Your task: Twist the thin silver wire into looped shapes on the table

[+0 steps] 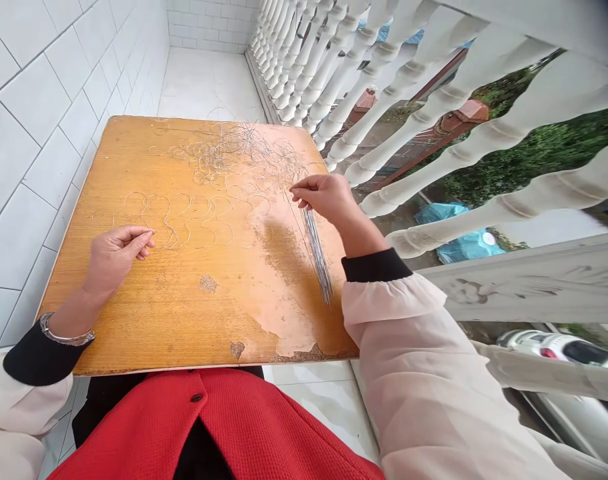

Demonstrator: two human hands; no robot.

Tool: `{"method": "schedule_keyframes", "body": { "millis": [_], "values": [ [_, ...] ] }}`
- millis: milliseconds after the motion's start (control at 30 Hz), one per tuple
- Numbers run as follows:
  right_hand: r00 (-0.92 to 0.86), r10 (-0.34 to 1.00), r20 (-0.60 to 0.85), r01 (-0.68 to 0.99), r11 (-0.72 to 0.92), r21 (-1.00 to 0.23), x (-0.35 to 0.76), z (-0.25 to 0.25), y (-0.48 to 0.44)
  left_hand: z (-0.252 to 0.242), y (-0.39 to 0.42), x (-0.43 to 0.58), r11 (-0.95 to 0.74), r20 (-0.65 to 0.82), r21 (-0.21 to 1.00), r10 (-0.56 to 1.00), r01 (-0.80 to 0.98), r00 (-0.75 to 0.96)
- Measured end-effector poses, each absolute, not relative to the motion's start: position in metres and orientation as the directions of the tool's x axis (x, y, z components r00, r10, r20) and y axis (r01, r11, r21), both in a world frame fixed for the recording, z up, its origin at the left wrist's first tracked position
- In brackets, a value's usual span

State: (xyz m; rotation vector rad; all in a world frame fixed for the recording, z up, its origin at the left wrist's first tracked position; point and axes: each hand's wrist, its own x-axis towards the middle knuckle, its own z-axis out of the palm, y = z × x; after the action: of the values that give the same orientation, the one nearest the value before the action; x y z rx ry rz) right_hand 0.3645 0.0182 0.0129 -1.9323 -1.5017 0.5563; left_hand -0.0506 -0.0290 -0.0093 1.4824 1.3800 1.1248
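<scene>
right hand point(329, 203), fingers clamped on straight silver wires point(317, 260); left hand point(117, 257), fingers together, just beside curled wire point(164, 220) on worn veneer surface point(209, 320).

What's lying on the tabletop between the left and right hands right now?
In the head view, thin curved silvery wires lie on the worn wooden tabletop between the left hand and the right hand.

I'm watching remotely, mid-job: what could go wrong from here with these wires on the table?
The tangled heap of thin silver wires lies near the far edge of the orange wooden table, so strands drawn out by the right hand could snag on its loops. Strands near that edge might slip onto the white tiled floor. The peeling veneer patch beside the straight silver wire bundle might catch loose ends.
</scene>
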Motion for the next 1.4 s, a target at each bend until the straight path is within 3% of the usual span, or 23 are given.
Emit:
{"method": "schedule_keyframes", "body": {
  "millis": [133,367,667,1267,1400],
  "values": [
    [0.162,0.978,0.135,0.827,-0.060,-0.560,0.359,0.041,0.022,-0.010,-0.032,-0.050,-0.079,0.073,0.960,0.997,0.269,0.033],
    [0.037,0.992,0.120,0.907,0.017,-0.421,0.350,0.041,0.019,-0.006,-0.035,-0.046,-0.054,0.036,0.957,0.997,0.285,0.066],
    [0.097,0.984,0.147,0.896,-0.022,-0.444,0.362,0.023,0.010,-0.010,-0.033,-0.043,-0.043,0.021,0.958,0.997,0.285,0.078],
    [0.056,0.998,0.033,0.888,-0.035,-0.458,0.344,0.017,-0.001,-0.010,-0.033,-0.044,-0.058,0.033,0.950,0.996,0.306,0.087],
    [0.038,0.998,0.040,0.919,-0.020,-0.394,0.331,-0.002,-0.009,-0.013,-0.030,-0.044,-0.049,0.022,0.952,0.996,0.301,0.091]
  ]
}}
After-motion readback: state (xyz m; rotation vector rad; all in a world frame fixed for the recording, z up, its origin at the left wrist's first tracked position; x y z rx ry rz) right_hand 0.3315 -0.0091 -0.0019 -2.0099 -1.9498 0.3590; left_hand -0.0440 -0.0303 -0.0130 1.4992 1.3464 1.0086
